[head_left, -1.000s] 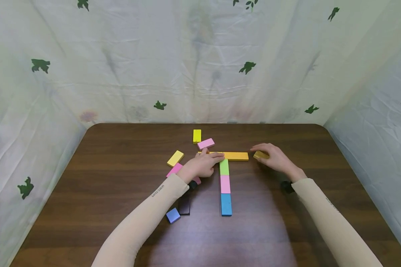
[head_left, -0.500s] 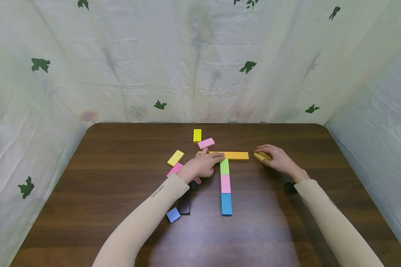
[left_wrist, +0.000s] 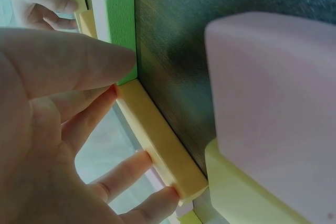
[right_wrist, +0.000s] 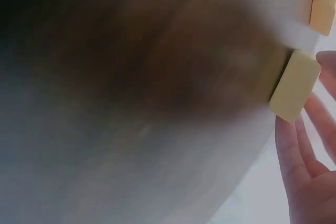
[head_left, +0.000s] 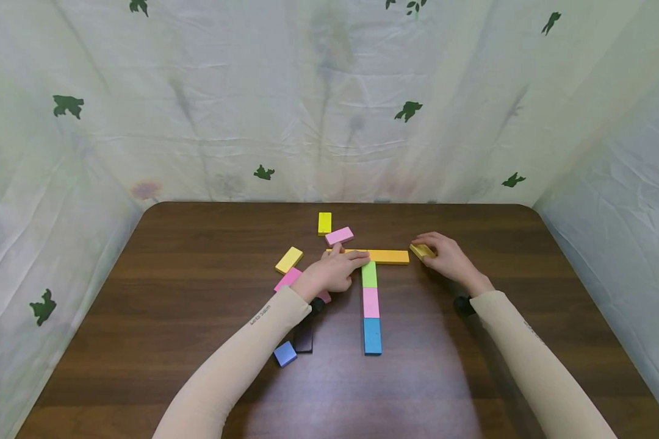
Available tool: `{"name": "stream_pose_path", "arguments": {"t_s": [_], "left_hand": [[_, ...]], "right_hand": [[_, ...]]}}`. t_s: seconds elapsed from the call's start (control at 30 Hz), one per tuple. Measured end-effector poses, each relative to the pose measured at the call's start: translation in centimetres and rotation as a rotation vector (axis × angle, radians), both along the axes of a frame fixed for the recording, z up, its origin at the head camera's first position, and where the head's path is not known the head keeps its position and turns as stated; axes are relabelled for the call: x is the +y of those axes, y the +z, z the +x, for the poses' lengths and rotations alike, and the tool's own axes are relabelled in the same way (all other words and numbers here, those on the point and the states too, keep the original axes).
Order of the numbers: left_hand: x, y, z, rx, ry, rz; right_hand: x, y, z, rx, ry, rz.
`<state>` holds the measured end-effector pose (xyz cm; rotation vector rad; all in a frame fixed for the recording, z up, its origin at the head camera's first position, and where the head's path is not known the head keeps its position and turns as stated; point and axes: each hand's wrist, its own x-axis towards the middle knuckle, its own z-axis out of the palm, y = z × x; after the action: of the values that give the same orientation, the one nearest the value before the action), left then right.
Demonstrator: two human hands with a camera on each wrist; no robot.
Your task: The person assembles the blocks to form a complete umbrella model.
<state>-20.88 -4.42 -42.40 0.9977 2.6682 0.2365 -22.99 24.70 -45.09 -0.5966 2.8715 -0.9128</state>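
Note:
My left hand [head_left: 335, 268] rests with its fingers on a horizontal row of orange blocks [head_left: 390, 256]. In the left wrist view its fingertips [left_wrist: 137, 160] touch the far side of an orange block [left_wrist: 157, 137], and the thumb lies over the green block [left_wrist: 122, 24]. Below the row, a green, a pink [head_left: 370, 302] and a blue block [head_left: 372, 336] run toward me in a column. Just right of the row's end, my right hand [head_left: 450, 259] pinches a yellow block [head_left: 421, 251] between thumb and fingers. That block is slanted, apart from the row.
Loose blocks lie left of the row: a bright yellow one [head_left: 324, 224], a light pink one [head_left: 339, 236], a yellow one [head_left: 288, 260], darker pink ones [head_left: 287, 279] partly under the left arm, a black one [head_left: 304, 339] and a small blue one [head_left: 285, 353]. Cloth hangs behind the table.
My right hand first shifted slightly right with the yellow block, then back left, bringing it closer to the row's right end. The left hand and the other blocks stay put.

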Motion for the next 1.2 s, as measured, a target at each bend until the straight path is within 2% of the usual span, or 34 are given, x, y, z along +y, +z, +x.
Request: {"name": "stream_pose_path", "arguments": {"t_s": [0.2,0.4,0.63,1.2], "left_hand": [[0.0,0.0,0.0,-0.002,-0.001,0.004],[0.1,-0.1,0.0,-0.012,0.003,-0.017],[0.1,0.1,0.1,-0.022,0.011,-0.026],[0.1,-0.1,0.0,-0.024,0.018,-0.011]], "right_hand": [[-1.0,0.1,-0.4,0.011,-0.024,-0.001],[-1.3,0.0,-0.5,-0.018,-0.036,-0.014],[-1.0,0.1,-0.5,-0.041,-0.004,0.028],[-1.0,0.2,-0.4,-0.037,0.030,0.022]]}}
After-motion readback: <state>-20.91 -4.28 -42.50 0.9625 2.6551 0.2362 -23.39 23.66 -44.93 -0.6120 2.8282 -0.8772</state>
